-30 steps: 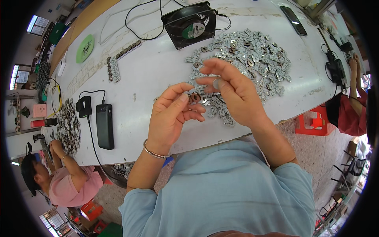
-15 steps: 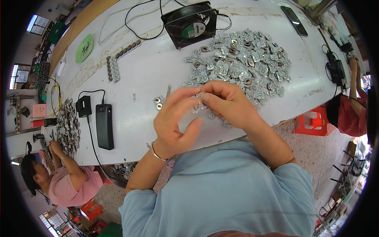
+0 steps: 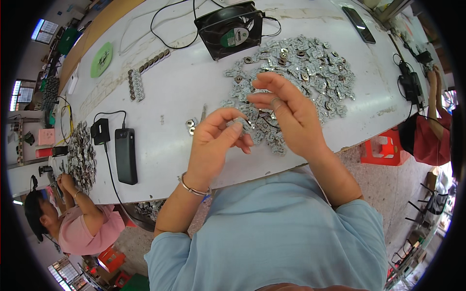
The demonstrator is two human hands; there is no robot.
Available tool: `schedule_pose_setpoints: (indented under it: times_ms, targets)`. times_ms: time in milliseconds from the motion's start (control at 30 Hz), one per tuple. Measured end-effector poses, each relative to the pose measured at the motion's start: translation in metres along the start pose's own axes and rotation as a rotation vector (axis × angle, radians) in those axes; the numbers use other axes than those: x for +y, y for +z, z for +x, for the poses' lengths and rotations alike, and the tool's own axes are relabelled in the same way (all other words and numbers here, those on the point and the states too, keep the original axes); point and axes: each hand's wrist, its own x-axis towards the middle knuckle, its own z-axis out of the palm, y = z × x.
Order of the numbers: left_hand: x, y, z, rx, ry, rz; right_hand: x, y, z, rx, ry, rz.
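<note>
My left hand (image 3: 211,141) pinches a small silvery stamped-metal piece (image 3: 241,123) between thumb and fingers, above the table's near edge. To its right, my right hand (image 3: 297,116) is raised with its fingers apart and nothing visible in them. Beneath and beyond that hand spreads a heap of similar small metal pieces (image 3: 323,65), some with round brown-grey discs. A few loose pieces (image 3: 191,127) lie left of my left hand, beside a thin pointed metal tool (image 3: 204,112).
A black fan (image 3: 230,31) stands at the back, its cable trailing. Left are a black power bank (image 3: 126,156), neat rows of pieces (image 3: 138,87) and a green dish (image 3: 101,60). A phone (image 3: 358,24) lies far right. A person in pink (image 3: 92,230) works at another heap (image 3: 81,157).
My hands have separated: the right has let go of the small metal piece and opened, moving up and right. The left has closed its thumb and fingers on the piece.
</note>
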Motion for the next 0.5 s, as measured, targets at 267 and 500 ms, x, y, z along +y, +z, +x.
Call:
schedule_pose_setpoints:
  times_ms: [267, 500]
  targets:
    - [0.006, 0.014, 0.008, -0.097, -0.259, -0.185, -0.008, 0.008, -0.003, -0.227, -0.257, -0.320]
    - [0.000, 0.015, 0.011, -0.088, -0.282, -0.217, -0.003, 0.007, -0.001, -0.258, -0.191, -0.295]
